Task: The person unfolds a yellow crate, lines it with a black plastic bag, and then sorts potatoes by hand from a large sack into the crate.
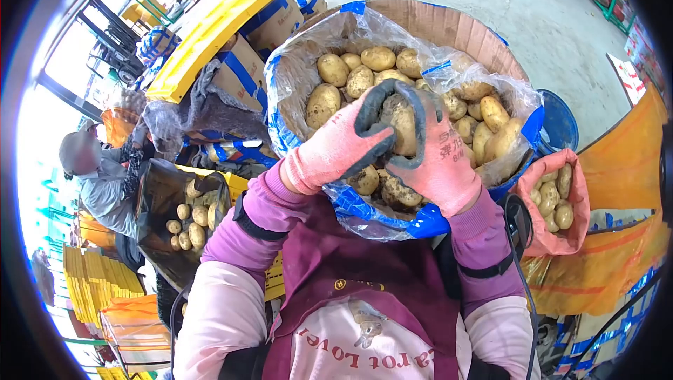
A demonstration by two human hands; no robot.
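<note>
Left hand (336, 148): pink glove with dark fingertips, grip curled round the near side of a potato (401, 124); fingertips pressed on it.
Right hand (438, 155): same kind of glove, grip wrapped over the potato's top and far side; palm hidden behind the glove's back.
Potato: held up between both hands, just above the bin (449, 29); only a strip of its skin shows between the fingers.
Bin: big round cardboard wall lined with a clear bag (294, 71), heaped with potatoes; the near part of the heap is hidden by the hands.
Pink sack (554, 240): right of the bin, mouth open, a few potatoes inside; its lower part is out of sight.
Dark bag (158, 198): left, potatoes inside, partly covered by the left sleeve.
Other person (105, 177): far left, in grey, bent towards the dark bag; hands not visible.
Edges: lens rim cuts off and warps the surroundings.
</note>
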